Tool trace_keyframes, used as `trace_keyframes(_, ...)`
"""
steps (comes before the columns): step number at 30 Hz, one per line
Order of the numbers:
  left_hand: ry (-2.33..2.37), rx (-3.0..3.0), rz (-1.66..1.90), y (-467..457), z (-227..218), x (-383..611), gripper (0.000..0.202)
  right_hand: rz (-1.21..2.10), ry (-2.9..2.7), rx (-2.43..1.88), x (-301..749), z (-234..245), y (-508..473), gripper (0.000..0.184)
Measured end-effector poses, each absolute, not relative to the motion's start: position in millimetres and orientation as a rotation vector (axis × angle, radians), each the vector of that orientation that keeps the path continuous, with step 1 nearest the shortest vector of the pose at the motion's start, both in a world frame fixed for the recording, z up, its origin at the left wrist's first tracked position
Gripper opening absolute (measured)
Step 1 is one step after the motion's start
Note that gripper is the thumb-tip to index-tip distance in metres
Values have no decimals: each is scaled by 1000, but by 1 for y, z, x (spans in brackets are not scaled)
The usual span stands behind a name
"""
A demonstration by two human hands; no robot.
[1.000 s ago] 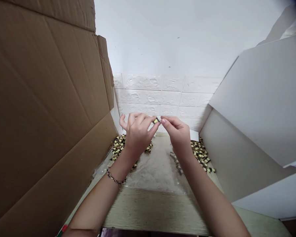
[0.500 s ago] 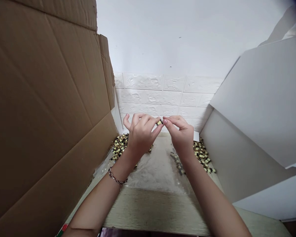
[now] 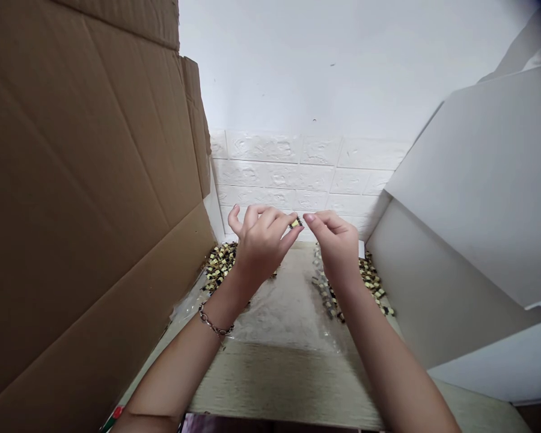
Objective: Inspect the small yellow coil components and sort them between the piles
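Note:
My left hand point(image 3: 265, 240) pinches a small yellow-and-black transformer point(image 3: 296, 222) between thumb and index finger, its dark pins showing at the ends. The other fingers of that hand are raised and curled. Just to the right, a small gap away from the transformer, my right hand point(image 3: 338, 243) has its thumb and index finger pressed together. Whatever may be between those fingertips is too small to make out. Both hands are held up above the bench, with piles of similar transformers below them.
One pile of transformers point(image 3: 220, 264) lies at the left, another pile point(image 3: 373, 279) at the right. A clear plastic sheet point(image 3: 284, 313) covers part of the wooden bench point(image 3: 279, 385). Brown cardboard point(image 3: 94, 198) rises on the left, white panels point(image 3: 478, 180) on the right, a white brick-patterned wall point(image 3: 265, 174) behind.
My right hand has moved slightly right, away from the transformer, and its fingertips are now apart from it. My left hand still holds the transformer in almost the same place.

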State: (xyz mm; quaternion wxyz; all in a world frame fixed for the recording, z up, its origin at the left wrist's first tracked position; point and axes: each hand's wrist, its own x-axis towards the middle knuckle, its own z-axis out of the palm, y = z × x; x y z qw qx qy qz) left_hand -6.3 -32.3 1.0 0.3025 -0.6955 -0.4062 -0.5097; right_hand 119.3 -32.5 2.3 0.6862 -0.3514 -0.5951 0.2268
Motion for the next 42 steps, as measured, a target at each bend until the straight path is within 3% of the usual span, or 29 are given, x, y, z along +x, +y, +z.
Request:
trace_keyframes(7,-1035,-1827,-1370,-33,1,-7,15,785,-1190,-736,118,2,-27,20)
trace_keyframes(14,-994,-1818,-1390,-34,2,-7,15,1358,-996,-690,121,9,-29,19)
trace_keyframes(18,-977,-1832,-1424,-34,2,-7,13,1452,-996,-642,121,9,-29,18)
trace_keyframes(21,-941,-1833,-1427,-34,2,-7,14,1336,-1028,-666,120,8,-28,19)
trace_keyframes(35,-957,-1837,-1382,-42,4,-5,14,107,-1472,-985,124,14,-46,24)
trace_keyframes(42,-945,-1844,-1419,-38,1,-5,13,-145,-1519,-1079,122,13,-46,21)
